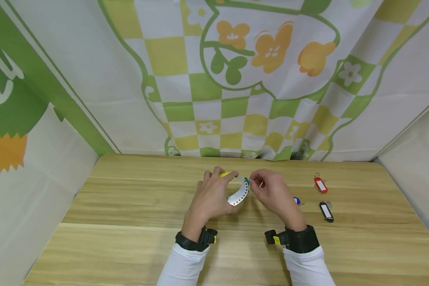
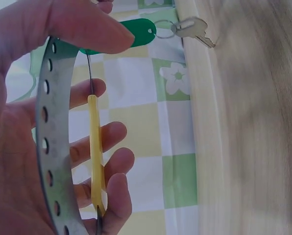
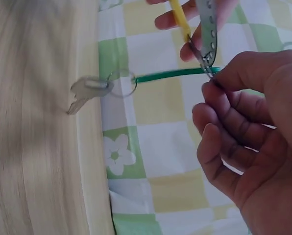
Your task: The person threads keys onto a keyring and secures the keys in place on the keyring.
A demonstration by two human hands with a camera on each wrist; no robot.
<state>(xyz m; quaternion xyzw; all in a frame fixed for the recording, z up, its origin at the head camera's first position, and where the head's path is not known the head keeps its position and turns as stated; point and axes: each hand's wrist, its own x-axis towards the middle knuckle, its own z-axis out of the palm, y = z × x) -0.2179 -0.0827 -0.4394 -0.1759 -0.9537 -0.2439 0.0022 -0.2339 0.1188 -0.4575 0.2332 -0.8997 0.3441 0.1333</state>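
Observation:
My left hand (image 1: 212, 196) grips a curved metal key holder (image 1: 238, 196) by its yellow handle (image 2: 94, 147); a row of holes runs along the metal band. A green key tag (image 3: 170, 75) sits against the band's far end. From the tag's outer end a key (image 3: 87, 90) hangs on a thin ring (image 3: 122, 83). My right hand (image 1: 271, 190) pinches the tag's inner end between thumb and index finger, right beside the band. The exact contact is hidden by the fingertips. In the left wrist view the left thumb covers part of the tag.
On the wooden table (image 1: 128, 246), to the right, lie a red key tag (image 1: 321, 184), a black key tag (image 1: 326, 211) and a blue key tag (image 1: 296, 200), the last partly behind the right wrist. A checked floral curtain (image 1: 236, 131) hangs behind the table's far edge.

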